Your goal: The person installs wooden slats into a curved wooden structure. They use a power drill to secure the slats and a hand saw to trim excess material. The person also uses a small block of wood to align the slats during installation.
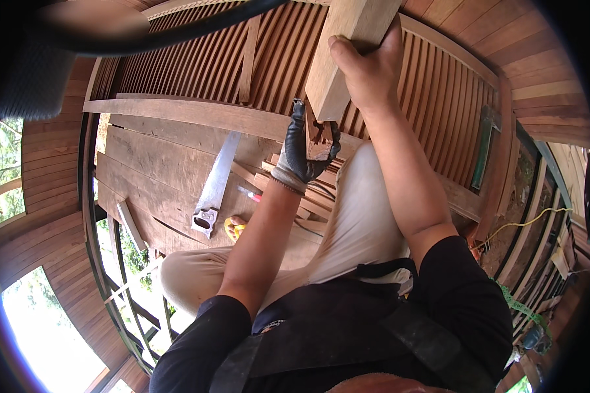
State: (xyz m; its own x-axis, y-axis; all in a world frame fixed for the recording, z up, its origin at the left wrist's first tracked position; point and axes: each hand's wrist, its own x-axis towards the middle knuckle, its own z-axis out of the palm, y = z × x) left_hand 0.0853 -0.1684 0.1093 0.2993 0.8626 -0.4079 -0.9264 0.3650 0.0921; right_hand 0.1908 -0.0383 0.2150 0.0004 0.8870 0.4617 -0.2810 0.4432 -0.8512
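Note:
My right hand [373, 72], bare, is wrapped round a thick, pale squared timber block [331, 82], thumb across its near face. The block slants down from the upper edge of the view. My left hand [301, 147] wears a dark-coated glove and is closed round a smaller reddish-brown wood piece [319, 141] with a rough, dark-marked face. The block's lower end meets or overlaps the top of this piece; whether they touch I cannot tell. Both hands are over the near rail of a slatted wooden panel [210, 114].
A handsaw [215, 187] lies on worn boards [147, 177] to the left, near a yellow sandal [235, 228] and a red-handled tool [252, 195]. Wood strips [314, 200] lie beside my knee. A green bar [484, 147] rests on the panel's right end; a yellow cord [524, 224] runs past it.

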